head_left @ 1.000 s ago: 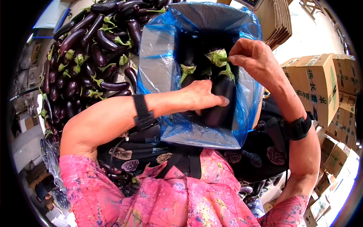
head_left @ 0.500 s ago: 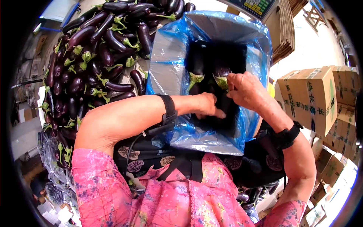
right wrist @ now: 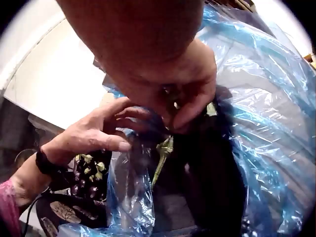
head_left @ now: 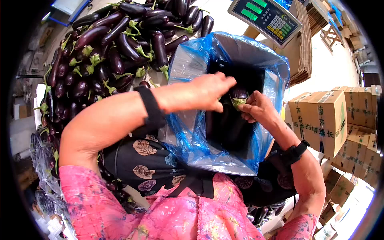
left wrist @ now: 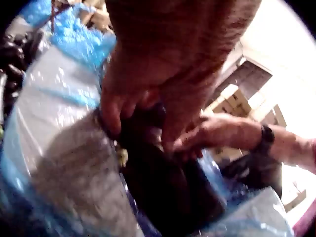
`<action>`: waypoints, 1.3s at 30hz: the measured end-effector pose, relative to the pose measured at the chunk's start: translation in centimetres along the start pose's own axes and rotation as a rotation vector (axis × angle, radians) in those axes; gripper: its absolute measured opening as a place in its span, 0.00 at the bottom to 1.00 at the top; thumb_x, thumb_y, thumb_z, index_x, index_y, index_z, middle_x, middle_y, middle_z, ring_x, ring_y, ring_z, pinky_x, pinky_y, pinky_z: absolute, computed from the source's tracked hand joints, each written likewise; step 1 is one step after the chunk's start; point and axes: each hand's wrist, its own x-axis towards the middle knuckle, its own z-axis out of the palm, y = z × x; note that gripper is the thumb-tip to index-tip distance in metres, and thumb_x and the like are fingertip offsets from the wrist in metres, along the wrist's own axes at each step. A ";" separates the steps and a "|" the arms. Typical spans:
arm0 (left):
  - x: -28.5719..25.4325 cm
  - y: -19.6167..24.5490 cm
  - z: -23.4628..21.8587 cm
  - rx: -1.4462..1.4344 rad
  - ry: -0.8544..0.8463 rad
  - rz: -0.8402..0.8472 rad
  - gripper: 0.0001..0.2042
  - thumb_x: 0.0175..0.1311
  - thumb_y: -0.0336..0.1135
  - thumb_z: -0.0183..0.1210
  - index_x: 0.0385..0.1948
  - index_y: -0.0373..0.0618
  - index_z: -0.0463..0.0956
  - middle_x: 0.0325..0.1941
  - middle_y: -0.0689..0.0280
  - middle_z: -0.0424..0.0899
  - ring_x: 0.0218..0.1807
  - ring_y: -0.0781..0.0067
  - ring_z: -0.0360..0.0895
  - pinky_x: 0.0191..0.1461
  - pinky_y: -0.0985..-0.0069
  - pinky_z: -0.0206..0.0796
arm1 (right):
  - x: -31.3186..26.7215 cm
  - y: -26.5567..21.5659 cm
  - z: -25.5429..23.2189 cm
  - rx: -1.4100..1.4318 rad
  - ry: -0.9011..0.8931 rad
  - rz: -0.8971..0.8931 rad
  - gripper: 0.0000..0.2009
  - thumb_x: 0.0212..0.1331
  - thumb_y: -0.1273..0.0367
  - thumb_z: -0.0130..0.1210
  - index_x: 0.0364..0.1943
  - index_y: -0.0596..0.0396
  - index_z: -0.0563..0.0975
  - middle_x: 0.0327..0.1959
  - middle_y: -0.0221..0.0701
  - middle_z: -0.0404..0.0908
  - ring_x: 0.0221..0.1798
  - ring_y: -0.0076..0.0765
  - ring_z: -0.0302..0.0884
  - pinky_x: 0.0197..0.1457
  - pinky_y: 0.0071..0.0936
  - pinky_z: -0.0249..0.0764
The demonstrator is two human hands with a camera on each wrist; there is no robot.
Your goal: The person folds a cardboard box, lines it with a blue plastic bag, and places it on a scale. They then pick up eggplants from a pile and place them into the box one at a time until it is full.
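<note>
An open carton lined with blue plastic point(head_left: 186, 76) stands in front of the person. Dark purple eggplants lie in its shadowed inside. The right hand point(head_left: 258, 107) pinches the green stem end of an eggplant point(head_left: 239, 94) near the carton's right side. Over the left part of the opening is the left hand point(head_left: 200, 92), fingers extended toward the far side, thumb apart. In the right wrist view, the left hand point(right wrist: 96, 133) has loosely bent fingers beside the right hand point(right wrist: 182, 94), and a green stem point(right wrist: 163, 153) shows below them.
A large heap of eggplants point(head_left: 100, 60) lies to the left. Beyond the carton is a scale display with keypad point(head_left: 266, 20), next to a stack of flattened cardboard point(head_left: 300, 60). Printed cartons point(head_left: 318, 122) are piled on the right.
The left hand has risen from the near eggplants and moved forward over the carton. The right hand, still at a stem end, has come nearer the body. The view shifted, bringing the scale into sight.
</note>
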 end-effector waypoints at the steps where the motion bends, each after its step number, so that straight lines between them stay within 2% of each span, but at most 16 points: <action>1: 0.2 1.0 0.7 0.006 -0.009 0.011 0.43 0.46 0.38 0.75 0.67 0.43 0.61 0.62 0.48 0.71 0.59 0.41 0.73 0.63 0.54 0.69 | -0.1 0.0 0.0 0.074 0.010 0.005 0.15 0.61 0.68 0.67 0.35 0.60 0.69 0.26 0.35 0.82 0.26 0.26 0.81 0.27 0.23 0.80; 3: 0.7 2.4 2.8 -0.018 0.074 -0.059 0.44 0.45 0.35 0.75 0.67 0.46 0.60 0.65 0.50 0.67 0.60 0.42 0.71 0.63 0.52 0.69 | -0.2 -0.2 0.1 0.122 0.001 0.035 0.13 0.64 0.67 0.64 0.35 0.57 0.69 0.29 0.33 0.82 0.29 0.26 0.82 0.31 0.21 0.79; 5: 2.5 1.2 5.5 0.291 0.372 0.091 0.40 0.42 0.31 0.74 0.63 0.47 0.64 0.62 0.53 0.69 0.60 0.46 0.72 0.60 0.55 0.72 | -0.1 0.6 0.1 0.199 0.013 0.041 0.13 0.64 0.67 0.63 0.36 0.56 0.69 0.31 0.33 0.82 0.30 0.26 0.83 0.32 0.22 0.80; 12: 4.8 -0.1 4.8 0.315 0.328 0.302 0.23 0.48 0.27 0.64 0.49 0.49 0.70 0.52 0.61 0.73 0.58 0.50 0.73 0.45 0.65 0.83 | -2.7 3.2 0.0 0.470 -0.053 -0.029 0.16 0.75 0.56 0.46 0.46 0.57 0.73 0.47 0.39 0.81 0.51 0.33 0.83 0.54 0.31 0.79; 15: 5.0 -0.7 4.2 0.234 0.310 0.382 0.26 0.45 0.27 0.66 0.50 0.50 0.69 0.55 0.61 0.73 0.63 0.52 0.71 0.48 0.63 0.82 | -3.7 3.1 -0.3 0.425 -0.147 -0.091 0.21 0.76 0.53 0.44 0.54 0.57 0.73 0.54 0.39 0.78 0.58 0.35 0.78 0.61 0.36 0.75; 16: 4.9 -0.9 3.7 0.196 0.266 0.360 0.29 0.44 0.27 0.68 0.53 0.50 0.70 0.59 0.60 0.74 0.66 0.51 0.70 0.53 0.61 0.80 | -4.5 2.1 -0.7 0.453 -0.167 -0.061 0.30 0.76 0.46 0.38 0.65 0.58 0.70 0.62 0.39 0.76 0.65 0.37 0.74 0.67 0.38 0.69; 20: 4.9 -2.1 2.8 -0.011 0.245 0.346 0.32 0.43 0.23 0.68 0.57 0.49 0.73 0.63 0.55 0.75 0.66 0.47 0.71 0.68 0.59 0.69 | -5.7 1.5 -1.4 0.267 -0.330 -0.057 0.39 0.74 0.39 0.26 0.69 0.58 0.69 0.71 0.39 0.69 0.75 0.40 0.62 0.74 0.40 0.60; 21: 5.0 -2.1 2.6 0.002 0.252 0.359 0.32 0.43 0.23 0.68 0.57 0.48 0.73 0.63 0.55 0.75 0.67 0.47 0.71 0.68 0.59 0.69 | -5.4 2.1 -1.6 0.283 -0.411 -0.077 0.37 0.75 0.41 0.29 0.67 0.58 0.71 0.72 0.40 0.67 0.75 0.42 0.61 0.75 0.39 0.59; 23: 4.6 -2.3 2.3 0.025 0.263 0.377 0.32 0.42 0.24 0.69 0.57 0.48 0.73 0.63 0.55 0.75 0.67 0.47 0.71 0.68 0.59 0.69 | -4.5 3.2 -0.9 -0.271 -0.409 -0.442 0.32 0.76 0.46 0.36 0.67 0.58 0.71 0.73 0.42 0.67 0.73 0.47 0.63 0.74 0.39 0.59; 24: 4.3 -2.2 1.8 -0.005 0.268 0.366 0.32 0.43 0.26 0.70 0.57 0.49 0.74 0.64 0.57 0.75 0.67 0.47 0.70 0.67 0.60 0.69 | -4.7 4.3 -0.1 -0.600 -0.312 -0.733 0.27 0.72 0.52 0.48 0.65 0.58 0.73 0.72 0.45 0.66 0.68 0.53 0.65 0.72 0.41 0.62; 25: 4.1 -1.9 1.5 0.054 0.261 0.364 0.31 0.43 0.26 0.70 0.57 0.49 0.74 0.64 0.58 0.75 0.67 0.48 0.70 0.66 0.60 0.70 | -5.6 5.0 1.6 -0.624 -0.102 -0.765 0.21 0.63 0.56 0.57 0.56 0.51 0.77 0.65 0.41 0.73 0.62 0.52 0.70 0.65 0.42 0.68; 27: 3.6 -1.2 1.2 0.171 0.252 0.367 0.30 0.44 0.27 0.69 0.56 0.50 0.75 0.64 0.59 0.75 0.67 0.49 0.70 0.64 0.60 0.72 | -6.2 5.0 2.9 -0.917 -0.066 -0.775 0.21 0.57 0.58 0.60 0.53 0.52 0.78 0.61 0.39 0.75 0.58 0.47 0.71 0.60 0.38 0.70; 29: 3.2 0.1 2.7 0.511 0.323 0.512 0.17 0.55 0.32 0.60 0.49 0.52 0.76 0.63 0.63 0.75 0.69 0.57 0.69 0.51 0.63 0.73 | -6.7 4.1 3.1 -1.172 -0.115 -0.689 0.20 0.54 0.61 0.61 0.52 0.51 0.81 0.63 0.33 0.76 0.54 0.39 0.70 0.57 0.33 0.71; 31: 3.3 1.2 4.1 0.771 0.366 0.611 0.12 0.61 0.40 0.55 0.45 0.53 0.78 0.59 0.63 0.76 0.68 0.55 0.67 0.50 0.53 0.71 | -6.7 3.4 3.0 -1.330 -0.165 -0.629 0.18 0.51 0.63 0.60 0.47 0.51 0.83 0.62 0.32 0.77 0.55 0.39 0.71 0.55 0.32 0.71; 32: 3.6 1.4 5.0 0.833 0.338 0.592 0.13 0.62 0.42 0.54 0.46 0.53 0.79 0.60 0.62 0.75 0.69 0.52 0.65 0.55 0.47 0.68 | -6.7 4.3 3.1 -1.309 -0.078 -0.690 0.17 0.48 0.66 0.59 0.44 0.50 0.85 0.61 0.31 0.77 0.56 0.38 0.71 0.54 0.32 0.71; 39: 3.7 2.8 6.5 0.825 0.116 0.345 0.20 0.60 0.42 0.57 0.54 0.47 0.78 0.64 0.60 0.73 0.71 0.55 0.62 0.61 0.50 0.68 | -6.5 3.6 2.5 -1.240 -0.065 -0.689 0.17 0.47 0.69 0.59 0.45 0.52 0.84 0.61 0.29 0.78 0.54 0.36 0.72 0.53 0.32 0.71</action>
